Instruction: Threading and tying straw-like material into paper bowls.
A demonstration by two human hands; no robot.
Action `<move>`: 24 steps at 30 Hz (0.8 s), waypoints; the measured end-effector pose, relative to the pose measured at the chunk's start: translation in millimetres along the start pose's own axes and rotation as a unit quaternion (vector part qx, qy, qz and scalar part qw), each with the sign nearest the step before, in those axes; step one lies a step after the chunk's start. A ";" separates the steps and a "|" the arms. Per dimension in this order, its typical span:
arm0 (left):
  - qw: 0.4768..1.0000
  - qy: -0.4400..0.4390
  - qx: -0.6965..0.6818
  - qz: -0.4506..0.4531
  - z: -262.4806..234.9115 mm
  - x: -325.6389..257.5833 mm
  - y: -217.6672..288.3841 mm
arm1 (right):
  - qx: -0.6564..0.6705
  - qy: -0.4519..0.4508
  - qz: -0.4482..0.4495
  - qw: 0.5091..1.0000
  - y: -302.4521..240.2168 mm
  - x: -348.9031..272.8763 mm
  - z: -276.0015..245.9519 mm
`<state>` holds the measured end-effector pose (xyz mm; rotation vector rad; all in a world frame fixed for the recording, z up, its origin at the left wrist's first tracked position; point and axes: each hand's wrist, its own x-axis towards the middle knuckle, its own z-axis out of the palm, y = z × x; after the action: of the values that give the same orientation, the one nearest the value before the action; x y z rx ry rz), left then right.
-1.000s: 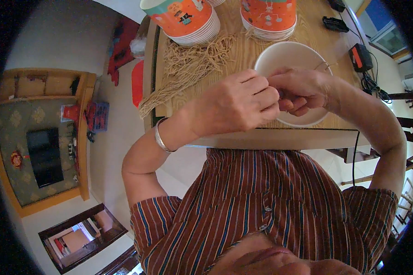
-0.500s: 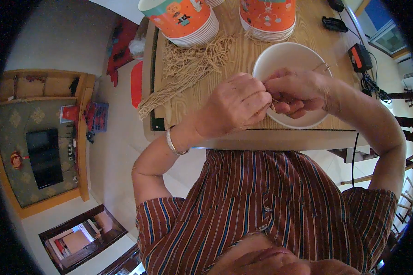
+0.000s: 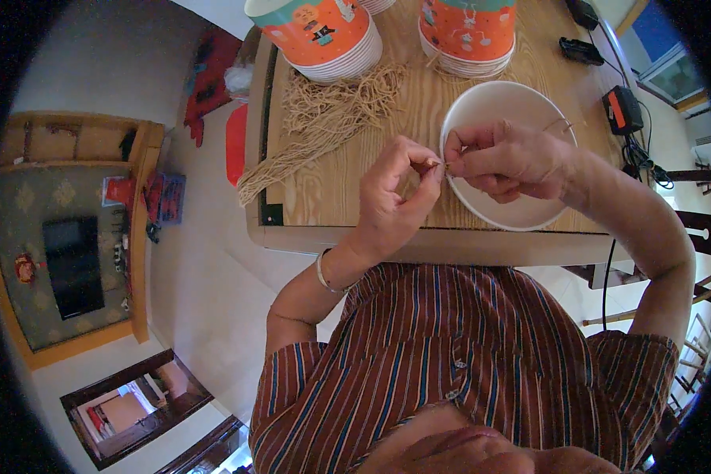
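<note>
Over the near-left rim of a white round tub (image 3: pixel 507 223), my left hand (image 3: pixel 399 189) and my right hand (image 3: pixel 509 162) meet fingertip to fingertip. Each pinches with thumb and forefinger at a tiny tan strand (image 3: pixel 448 167), too small to make out fully. A bracelet circles my left wrist. Left of the hands, a loose bundle of beige twisted cords (image 3: pixel 336 107) lies on the wooden table (image 3: pixel 407 126). My right hand and forearm cover part of the tub's inside. A thin strand (image 3: pixel 562 126) shows at the tub's right side.
Two stacks of orange patterned paper tubs (image 3: pixel 320 43) (image 3: pixel 468 39) stand at the back of the table. Along the right edge are a black-and-orange box (image 3: pixel 622 110), cables (image 3: pixel 644 162) and a black holder (image 3: pixel 581 51). A red stool (image 3: pixel 235 146) is beyond the left edge.
My left hand has turned, so its thumb and forefinger now show in a pinch. The hands have drawn slightly apart, from overlapping to just meeting at the fingertips.
</note>
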<state>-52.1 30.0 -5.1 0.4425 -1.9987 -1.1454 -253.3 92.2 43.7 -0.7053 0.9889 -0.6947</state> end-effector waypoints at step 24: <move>0.932 0.079 -0.257 -0.244 7.8 -12.6 7.1 | 0.022 0.031 -0.002 0.999 3.2 0.7 1.8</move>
<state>-49.5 46.1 -7.1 0.7473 -1.4025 -1.8104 -250.8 93.9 41.5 -0.6513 1.0263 -0.7433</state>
